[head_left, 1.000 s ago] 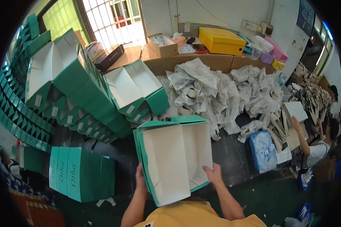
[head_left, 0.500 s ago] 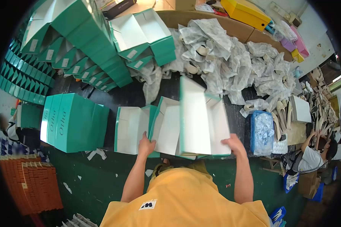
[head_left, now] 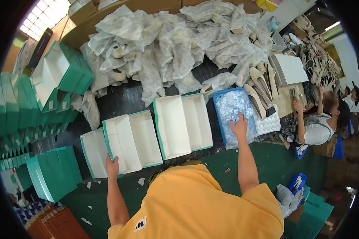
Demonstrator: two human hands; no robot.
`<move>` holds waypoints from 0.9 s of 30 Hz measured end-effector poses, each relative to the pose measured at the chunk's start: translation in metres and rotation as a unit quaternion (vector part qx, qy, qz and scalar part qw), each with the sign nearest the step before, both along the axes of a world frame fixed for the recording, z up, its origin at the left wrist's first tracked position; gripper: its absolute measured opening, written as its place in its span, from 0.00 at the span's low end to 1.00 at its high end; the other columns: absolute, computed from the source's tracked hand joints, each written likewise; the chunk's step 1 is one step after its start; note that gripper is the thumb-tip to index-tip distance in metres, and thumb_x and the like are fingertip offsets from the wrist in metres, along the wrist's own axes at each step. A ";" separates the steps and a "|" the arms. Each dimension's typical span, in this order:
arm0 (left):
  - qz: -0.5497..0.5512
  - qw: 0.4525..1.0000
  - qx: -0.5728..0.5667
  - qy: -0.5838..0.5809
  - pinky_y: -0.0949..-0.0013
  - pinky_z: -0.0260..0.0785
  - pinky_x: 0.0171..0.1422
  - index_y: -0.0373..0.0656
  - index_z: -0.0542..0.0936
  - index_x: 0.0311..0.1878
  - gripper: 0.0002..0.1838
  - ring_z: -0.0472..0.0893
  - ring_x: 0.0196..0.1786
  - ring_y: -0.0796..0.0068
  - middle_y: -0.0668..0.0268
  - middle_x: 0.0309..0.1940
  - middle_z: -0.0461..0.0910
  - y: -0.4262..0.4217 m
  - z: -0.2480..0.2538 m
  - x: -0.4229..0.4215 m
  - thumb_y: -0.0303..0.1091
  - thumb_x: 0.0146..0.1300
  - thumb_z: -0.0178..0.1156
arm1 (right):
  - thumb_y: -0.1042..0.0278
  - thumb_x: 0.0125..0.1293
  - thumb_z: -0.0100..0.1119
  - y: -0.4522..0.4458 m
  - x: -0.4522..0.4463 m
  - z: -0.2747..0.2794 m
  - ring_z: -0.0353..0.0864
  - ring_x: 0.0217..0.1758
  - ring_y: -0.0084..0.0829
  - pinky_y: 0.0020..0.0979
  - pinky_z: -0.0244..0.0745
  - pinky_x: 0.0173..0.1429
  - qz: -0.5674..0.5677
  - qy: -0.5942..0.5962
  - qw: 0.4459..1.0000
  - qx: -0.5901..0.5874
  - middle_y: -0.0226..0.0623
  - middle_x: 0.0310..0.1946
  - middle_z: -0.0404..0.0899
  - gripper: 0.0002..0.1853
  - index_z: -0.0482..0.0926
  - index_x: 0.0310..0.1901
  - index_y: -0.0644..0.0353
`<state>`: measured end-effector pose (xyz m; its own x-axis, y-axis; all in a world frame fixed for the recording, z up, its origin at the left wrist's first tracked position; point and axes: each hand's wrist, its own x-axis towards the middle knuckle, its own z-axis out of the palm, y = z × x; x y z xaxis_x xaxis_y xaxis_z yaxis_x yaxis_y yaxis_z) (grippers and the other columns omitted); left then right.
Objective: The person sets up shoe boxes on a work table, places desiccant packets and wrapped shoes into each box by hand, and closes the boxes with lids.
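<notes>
Open teal shoe boxes with white insides lie in a row along the front of the black table: a left one [head_left: 92,153], a middle one [head_left: 136,139] and a right one [head_left: 183,126]. At the lower edge where the left and middle boxes meet, my left hand [head_left: 113,166] grips the middle shoe box, its thumb showing. My right hand [head_left: 239,128] reaches over a blue basket [head_left: 220,123] filled with small clear packets [head_left: 232,106]. Its fingers are apart and touch the packets; nothing can be seen held in them.
Wrapped shoes [head_left: 163,47] are heaped along the back. Stacked teal boxes [head_left: 54,169] stand at left. Unwrapped beige shoes [head_left: 259,81] and a white box [head_left: 288,68] lie right of the basket. A co-worker [head_left: 323,123] handles a shoe at far right.
My right hand has let go of the shoe boxes at right and moved to the blue basket. Those boxes now rest on the table. The view has turned to the right.
</notes>
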<state>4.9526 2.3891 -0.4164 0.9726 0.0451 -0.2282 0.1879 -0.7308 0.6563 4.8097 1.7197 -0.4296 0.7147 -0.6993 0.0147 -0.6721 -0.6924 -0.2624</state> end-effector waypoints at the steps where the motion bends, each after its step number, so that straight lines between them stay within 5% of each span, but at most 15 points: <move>1: 0.007 0.999 -0.001 0.045 0.50 0.69 0.65 0.27 0.70 0.64 0.32 0.79 0.57 0.42 0.41 0.52 0.80 -0.006 -0.001 0.000 0.36 0.60 0.66 | 0.61 0.55 0.73 -0.003 -0.004 -0.003 0.71 0.63 0.62 0.51 0.72 0.60 -0.021 -0.028 0.993 0.115 0.60 0.68 0.61 0.42 0.63 0.70 0.53; 3: 0.013 0.996 -0.002 0.087 0.50 0.68 0.66 0.28 0.69 0.64 0.32 0.78 0.58 0.43 0.41 0.53 0.79 -0.015 -0.002 0.002 0.36 0.61 0.66 | 0.63 0.56 0.72 -0.001 -0.011 -0.008 0.73 0.61 0.61 0.52 0.73 0.58 -0.010 -0.022 0.995 0.094 0.59 0.66 0.64 0.37 0.66 0.67 0.54; 5: 0.062 0.976 0.164 -0.130 0.50 0.62 0.71 0.30 0.67 0.66 0.33 0.71 0.66 0.43 0.40 0.60 0.73 -0.037 0.004 -0.001 0.37 0.62 0.66 | 0.65 0.57 0.71 -0.003 -0.025 -0.017 0.75 0.58 0.60 0.52 0.73 0.56 0.002 -0.015 0.997 0.074 0.58 0.63 0.68 0.33 0.70 0.64 0.55; 9: 0.095 0.968 0.155 -0.173 0.50 0.56 0.76 0.32 0.65 0.68 0.35 0.65 0.71 0.42 0.41 0.66 0.66 -0.094 0.051 0.008 0.37 0.61 0.66 | 0.70 0.64 0.62 -0.020 -0.035 -0.017 0.81 0.49 0.56 0.51 0.76 0.50 -0.002 -0.084 0.995 0.048 0.55 0.50 0.79 0.18 0.77 0.55 0.59; 14: -0.094 0.971 0.002 -0.218 0.50 0.55 0.77 0.35 0.66 0.68 0.34 0.65 0.71 0.43 0.44 0.69 0.64 -0.171 0.106 0.021 0.33 0.60 0.66 | 0.66 0.69 0.58 -0.014 -0.015 0.012 0.83 0.44 0.58 0.53 0.76 0.47 -0.054 -0.013 0.998 -0.011 0.55 0.41 0.83 0.14 0.79 0.52 0.62; 18: -0.133 0.965 -0.103 -0.203 0.52 0.61 0.73 0.38 0.67 0.69 0.33 0.68 0.70 0.48 0.47 0.69 0.65 -0.189 0.123 0.015 0.31 0.61 0.66 | 0.63 0.71 0.56 -0.037 -0.025 -0.004 0.84 0.40 0.54 0.53 0.77 0.43 -0.142 0.006 0.989 -0.031 0.54 0.39 0.84 0.14 0.80 0.50 0.64; 20: -0.162 0.951 -0.260 -0.036 0.56 0.68 0.68 0.40 0.67 0.68 0.30 0.73 0.67 0.54 0.51 0.69 0.66 -0.196 0.130 0.006 0.31 0.64 0.65 | 0.61 0.72 0.56 -0.027 -0.016 0.008 0.85 0.36 0.48 0.49 0.78 0.40 -0.134 -0.027 0.989 -0.050 0.50 0.36 0.85 0.15 0.80 0.49 0.64; 22: -0.157 0.908 -0.378 0.088 0.59 0.72 0.64 0.43 0.66 0.71 0.32 0.75 0.65 0.60 0.55 0.68 0.68 -0.213 0.136 -0.007 0.31 0.66 0.65 | 0.57 0.73 0.58 0.023 0.002 0.057 0.81 0.29 0.30 0.35 0.76 0.33 -0.143 -0.307 0.903 0.264 0.36 0.32 0.83 0.16 0.81 0.47 0.63; 24: -0.134 0.851 -0.492 0.128 0.59 0.70 0.65 0.45 0.64 0.74 0.32 0.74 0.66 0.62 0.59 0.67 0.69 -0.242 0.125 -0.028 0.38 0.70 0.62 | 0.56 0.72 0.60 0.134 0.035 0.121 0.72 0.26 0.16 0.25 0.69 0.29 -0.128 -0.368 0.785 0.482 0.25 0.30 0.79 0.14 0.82 0.46 0.60; 26: -0.020 0.783 -0.557 0.276 0.63 0.69 0.66 0.46 0.61 0.77 0.33 0.73 0.67 0.65 0.63 0.66 0.71 -0.268 0.142 -0.033 0.46 0.74 0.57 | 0.61 0.72 0.60 0.235 0.059 0.145 0.74 0.30 0.17 0.23 0.70 0.31 -0.045 -0.274 0.793 0.542 0.25 0.32 0.80 0.11 0.82 0.48 0.59; 27: 0.009 0.716 -0.628 0.306 0.64 0.69 0.66 0.50 0.61 0.77 0.31 0.74 0.64 0.66 0.63 0.64 0.72 -0.271 0.128 -0.030 0.48 0.75 0.54 | 0.64 0.72 0.59 0.269 0.070 0.139 0.77 0.33 0.22 0.27 0.72 0.34 0.057 -0.203 0.859 0.467 0.30 0.33 0.81 0.10 0.81 0.47 0.62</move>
<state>4.9224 2.1180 -0.2880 0.6757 -0.5578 -0.4819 0.7221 0.3697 0.5847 4.8798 1.9889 -0.2910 0.8478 -0.4677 -0.2499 -0.3355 -0.1081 -0.9358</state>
